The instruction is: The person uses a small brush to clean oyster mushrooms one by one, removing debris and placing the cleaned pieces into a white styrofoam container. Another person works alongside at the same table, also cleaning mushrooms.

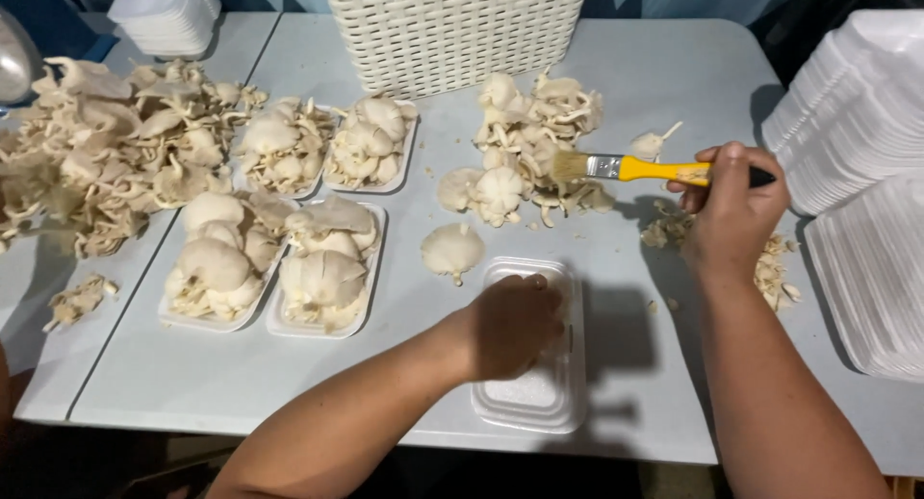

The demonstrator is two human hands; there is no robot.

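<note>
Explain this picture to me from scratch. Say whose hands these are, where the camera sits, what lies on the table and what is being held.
There is no machine here: a person works with two bare hands, and the single picture comes from a camera worn on their head, looking down at a pale table.

The right hand holds a paintbrush with a yellow handle, its bristles pointing at a loose heap of pale mushrooms. The left hand rests on an empty white foam tray; its fingers are curled over the tray's far end. One single mushroom lies just beside that tray.

To the left sit four filled trays and a big mushroom pile. A white woven basket stands at the back, and stacks of empty trays stand on the right. Trimmings lie near the right hand.
</note>
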